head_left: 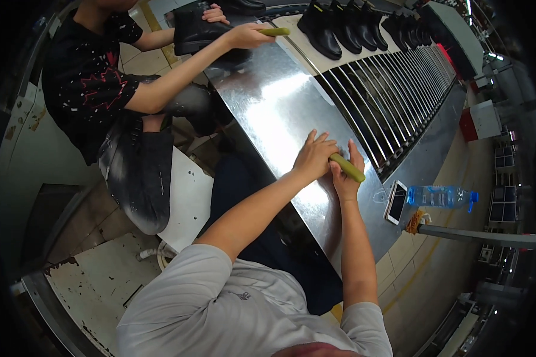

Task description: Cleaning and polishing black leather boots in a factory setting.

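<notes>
My right hand [345, 178] grips a yellow-green tool handle [348, 168] over a shiny metal bench top [274, 113]. My left hand [312, 157] rests beside it on the metal, fingers spread and touching the handle's near end. The tool's working end is hidden behind my hands. Across from me a seated person in a black shirt holds a similar yellow-green handle [274, 31] in one hand [247, 37] and steadies a black boot [196, 30] with the other.
A roller conveyor [393, 95] runs along the bench and carries a row of black boots [351, 27]. A phone [395, 202] and a plastic water bottle [441, 196] lie at the bench's right end. A white metal floor plate [187, 199] lies below.
</notes>
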### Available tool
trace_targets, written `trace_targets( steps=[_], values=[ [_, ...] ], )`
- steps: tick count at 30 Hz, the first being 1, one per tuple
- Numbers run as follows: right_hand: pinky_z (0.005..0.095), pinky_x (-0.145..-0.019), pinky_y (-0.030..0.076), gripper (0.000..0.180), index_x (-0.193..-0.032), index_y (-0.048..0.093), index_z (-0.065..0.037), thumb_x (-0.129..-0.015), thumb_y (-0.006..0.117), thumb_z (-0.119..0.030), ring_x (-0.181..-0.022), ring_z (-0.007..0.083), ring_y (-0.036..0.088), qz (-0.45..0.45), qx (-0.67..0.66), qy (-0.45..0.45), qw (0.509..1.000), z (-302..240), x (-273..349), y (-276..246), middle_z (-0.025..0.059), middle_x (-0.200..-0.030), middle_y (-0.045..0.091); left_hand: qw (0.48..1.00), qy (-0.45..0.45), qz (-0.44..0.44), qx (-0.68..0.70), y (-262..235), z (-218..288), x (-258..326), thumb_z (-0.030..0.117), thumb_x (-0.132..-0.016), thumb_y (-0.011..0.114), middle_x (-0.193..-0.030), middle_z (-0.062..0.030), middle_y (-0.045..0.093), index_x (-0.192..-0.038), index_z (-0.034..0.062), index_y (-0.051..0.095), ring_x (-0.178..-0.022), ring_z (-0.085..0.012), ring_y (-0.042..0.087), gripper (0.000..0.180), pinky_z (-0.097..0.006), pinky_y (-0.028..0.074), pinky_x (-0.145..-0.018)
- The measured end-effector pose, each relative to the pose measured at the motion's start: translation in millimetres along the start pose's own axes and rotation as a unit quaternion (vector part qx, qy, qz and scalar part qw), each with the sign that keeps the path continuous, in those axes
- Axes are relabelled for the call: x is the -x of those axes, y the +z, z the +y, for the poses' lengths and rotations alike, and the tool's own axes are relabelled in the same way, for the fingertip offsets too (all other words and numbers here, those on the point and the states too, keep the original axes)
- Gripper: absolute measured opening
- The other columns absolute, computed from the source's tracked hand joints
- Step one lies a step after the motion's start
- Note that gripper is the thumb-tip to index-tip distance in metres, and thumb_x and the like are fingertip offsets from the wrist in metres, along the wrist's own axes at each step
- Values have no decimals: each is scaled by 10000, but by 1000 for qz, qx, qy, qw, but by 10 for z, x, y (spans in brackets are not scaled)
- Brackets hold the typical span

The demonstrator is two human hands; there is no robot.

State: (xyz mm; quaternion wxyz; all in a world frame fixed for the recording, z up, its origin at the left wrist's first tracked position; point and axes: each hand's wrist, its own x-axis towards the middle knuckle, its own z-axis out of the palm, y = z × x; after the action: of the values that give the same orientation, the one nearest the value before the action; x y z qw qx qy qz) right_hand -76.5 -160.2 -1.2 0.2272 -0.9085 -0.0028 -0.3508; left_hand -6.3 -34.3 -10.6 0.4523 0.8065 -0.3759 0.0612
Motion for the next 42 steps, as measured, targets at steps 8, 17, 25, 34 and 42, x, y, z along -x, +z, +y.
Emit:
trace_targets(
  steps=[8, 17, 25, 34, 42],
  values=[
    [471, -877, 438, 477, -1107, 666, -38, -841, 670, -433, -1003, 372, 592, 70, 52, 42, 995, 93, -50, 93, 196, -1113, 628, 999, 12, 33, 1, 18, -57, -7, 115, -756, 676, -1064, -69, 627, -880, 63, 656, -1187, -280, 512, 136, -484, 274, -1110],
    [455, -821, 444, 371, -820, 680, -7, -899, 607, -363, -900, 369, 599, 79, 82, 138, 984, 116, -71, 113, 172, -934, 667, 998, 45, -8, -52, -48, 69, 27, 141, -700, 718, -1021, -115, 561, -850, 26, 609, -1050, -296, 505, 219, -423, 360, -1019],
    [451, -830, 442, 358, -834, 688, 26, -910, 611, -315, -913, 386, 583, 66, 88, 165, 980, 98, -109, 140, 198, -931, 659, 995, 49, -18, -88, -70, 16, -31, 107, -750, 681, -1197, -144, 537, -1012, 17, 582, -1193, -333, 452, 294, -454, 322, -1060],
    [357, -1022, 402, 572, -1420, 398, -24, -916, 617, -185, -1193, 234, 521, 38, -391, 209, 896, 63, 127, -104, 166, -1361, 501, 998, 45, -46, 9, 5, -36, 46, 218, -805, 688, -1267, -91, 592, -1065, 231, 707, -1298, -323, 437, 261, -482, 247, -1123],
    [304, -939, 460, 292, -1048, 683, 47, -895, 675, -202, -1005, 194, 623, 69, -411, 336, 845, 45, 138, -153, 122, -1107, 675, 992, -6, -115, -41, -40, 36, -31, 170, -788, 692, -1271, -73, 581, -1184, 120, 607, -1305, -268, 434, 408, -488, 219, -1135]
  ],
)
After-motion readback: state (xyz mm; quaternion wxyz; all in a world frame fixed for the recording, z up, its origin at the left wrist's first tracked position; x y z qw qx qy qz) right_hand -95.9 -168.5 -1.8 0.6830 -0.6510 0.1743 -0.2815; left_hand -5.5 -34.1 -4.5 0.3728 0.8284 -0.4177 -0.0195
